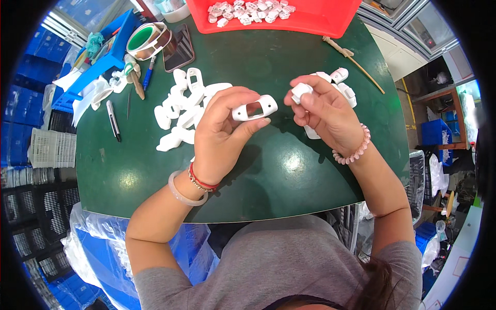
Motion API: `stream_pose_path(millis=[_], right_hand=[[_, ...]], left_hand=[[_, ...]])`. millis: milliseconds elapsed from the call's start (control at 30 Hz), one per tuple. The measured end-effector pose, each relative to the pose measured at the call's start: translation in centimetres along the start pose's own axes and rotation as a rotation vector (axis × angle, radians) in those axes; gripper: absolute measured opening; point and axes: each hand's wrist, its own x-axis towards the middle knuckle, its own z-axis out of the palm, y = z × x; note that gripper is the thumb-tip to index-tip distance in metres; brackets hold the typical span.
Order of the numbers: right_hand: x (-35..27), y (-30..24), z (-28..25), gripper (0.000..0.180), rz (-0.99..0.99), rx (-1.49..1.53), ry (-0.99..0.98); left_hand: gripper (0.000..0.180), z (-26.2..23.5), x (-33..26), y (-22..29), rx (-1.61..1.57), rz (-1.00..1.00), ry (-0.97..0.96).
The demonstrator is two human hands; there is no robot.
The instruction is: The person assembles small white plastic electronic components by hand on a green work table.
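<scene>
My left hand [222,129] is closed on a white plastic housing [267,105], an elongated shell with a rectangular opening and a small dark hole near each end. Between the thumb and fingers of my right hand [330,111] is a small white plastic piece [301,93], roughly square. The two parts are held apart, a short gap between them, above the green table. Left of my left hand lies a loose pile of white plastic shells [180,103]. Beyond my right hand sit several white assembled-looking pieces [347,94], partly hidden by my fingers.
At the far edge stands a red bin [279,28] holding many small white parts [248,13]. On the left are a blue tray [103,57], a tape roll [144,40], a phone [179,49], a blue pen [149,73] and a marker [113,121]. A thin stick [364,71] lies far right.
</scene>
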Motion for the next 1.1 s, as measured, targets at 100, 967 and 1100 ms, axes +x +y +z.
stream_pose_path(millis=[100, 967, 1100], right_hand=[[-0.2, 0.1, 0.4, 0.034, 0.077, 0.011, -0.001], [-1.0, 0.8, 1.9, 0.026, 0.069, -0.056, -0.02], [-1.0, 1.2, 1.9, 0.025, 0.033, -0.091, -0.058]], left_hand=[[0.042, -0.1, -0.1, 0.0, 0.048, 0.056, -0.014], [0.035, 0.6, -0.6, 0.4, 0.071, 0.042, 0.002], [0.037, 0.0, -0.5, 0.3, 0.242, 0.048, -0.095]])
